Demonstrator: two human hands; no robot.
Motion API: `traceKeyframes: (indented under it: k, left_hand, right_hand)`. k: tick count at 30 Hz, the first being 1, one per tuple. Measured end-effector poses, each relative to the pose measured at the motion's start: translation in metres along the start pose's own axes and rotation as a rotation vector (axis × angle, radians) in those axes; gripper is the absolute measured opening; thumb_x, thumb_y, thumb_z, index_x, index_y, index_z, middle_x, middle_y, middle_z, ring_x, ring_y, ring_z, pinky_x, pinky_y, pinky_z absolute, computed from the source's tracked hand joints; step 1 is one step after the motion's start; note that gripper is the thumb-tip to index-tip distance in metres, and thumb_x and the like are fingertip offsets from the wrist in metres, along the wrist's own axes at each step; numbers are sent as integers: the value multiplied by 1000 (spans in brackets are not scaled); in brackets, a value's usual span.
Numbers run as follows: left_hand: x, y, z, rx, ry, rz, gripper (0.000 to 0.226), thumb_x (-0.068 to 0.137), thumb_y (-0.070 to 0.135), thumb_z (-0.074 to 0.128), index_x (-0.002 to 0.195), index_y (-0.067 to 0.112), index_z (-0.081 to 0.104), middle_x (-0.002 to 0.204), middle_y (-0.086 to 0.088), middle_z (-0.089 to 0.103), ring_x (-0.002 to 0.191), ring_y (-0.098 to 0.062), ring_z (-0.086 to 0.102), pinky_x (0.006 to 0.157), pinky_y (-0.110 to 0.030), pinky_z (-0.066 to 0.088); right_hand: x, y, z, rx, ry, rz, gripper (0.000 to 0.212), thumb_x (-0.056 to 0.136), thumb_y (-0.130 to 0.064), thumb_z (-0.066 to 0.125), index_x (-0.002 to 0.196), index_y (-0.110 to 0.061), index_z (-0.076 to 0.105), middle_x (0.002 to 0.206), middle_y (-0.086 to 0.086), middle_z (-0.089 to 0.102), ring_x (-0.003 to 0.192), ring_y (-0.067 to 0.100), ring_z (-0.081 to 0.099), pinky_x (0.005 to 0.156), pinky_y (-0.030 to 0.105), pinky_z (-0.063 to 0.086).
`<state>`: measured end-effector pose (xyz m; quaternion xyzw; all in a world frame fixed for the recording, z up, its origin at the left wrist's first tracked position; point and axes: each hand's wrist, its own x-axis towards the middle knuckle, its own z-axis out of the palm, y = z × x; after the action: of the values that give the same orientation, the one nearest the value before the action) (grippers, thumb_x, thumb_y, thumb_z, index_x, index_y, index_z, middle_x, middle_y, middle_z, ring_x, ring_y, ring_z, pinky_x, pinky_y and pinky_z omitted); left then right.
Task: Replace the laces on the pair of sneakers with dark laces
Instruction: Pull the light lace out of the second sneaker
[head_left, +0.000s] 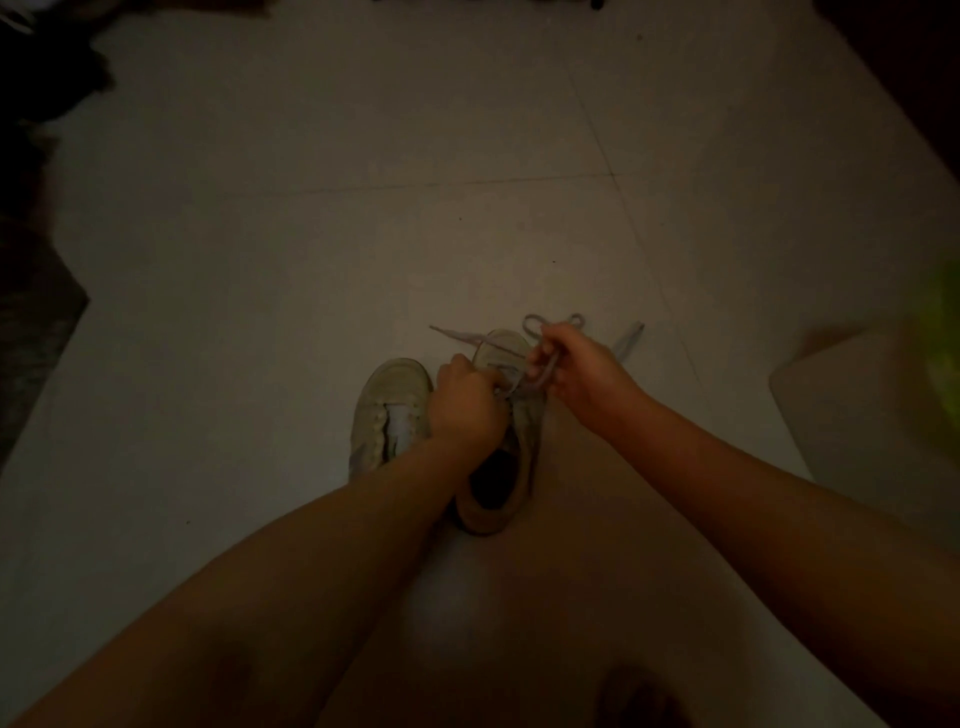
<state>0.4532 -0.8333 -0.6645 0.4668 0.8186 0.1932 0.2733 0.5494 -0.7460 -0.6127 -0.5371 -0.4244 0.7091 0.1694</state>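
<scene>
Two sneakers (389, 410) on floor (311, 234) | one pale lace (545, 371) | two hands: left hand (465, 405), right hand (576, 371) both pinching lace

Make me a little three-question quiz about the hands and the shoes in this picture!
1. True or false: both sneakers stand on a table.
2. What does the right hand hold? A) a pale lace B) a brush C) a sock
3. Fill in: the left hand works at the ____ sneaker, the one beside the left sneaker.

Key: 1 false, they stand on the floor. 2 A. 3 right.
</scene>
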Motion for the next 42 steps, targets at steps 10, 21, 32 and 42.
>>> traceKeyframes:
  k: [10,21,32,42]
  left_hand:
    - [10,8,-24,-718,42,-377,14,87,15,50,79,5,57,85,-21,61,81,-31,59,67,-36,47]
    - [-5,-36,-59,-605,162,-664,69,87,18,58,144,3,22,136,-21,42,117,-33,49,92,-31,44]
    - [-27,-12,-13,70,1,103,54,79,40,57,130,22,50,127,-8,49,118,-28,45,96,-39,39]
    - [-21,-35,-20,78,-17,88,50,81,35,41,129,30,53,118,0,63,112,-25,53,94,-41,38]
  right_hand:
    - [-1,35,-53,36,236,254,21,89,-7,53,68,-9,50,53,3,41,36,10,34,38,18,34]
    - [5,48,-62,-827,386,51,54,73,-24,69,124,-13,53,120,19,51,103,34,57,88,41,51]
    - [1,39,2,-1359,-10,-584,38,66,-37,55,94,-18,72,115,6,58,112,26,48,96,36,37]
    - [0,36,-12,-1623,61,-531,36,76,-39,62,112,-35,64,127,-6,50,125,19,37,105,37,21]
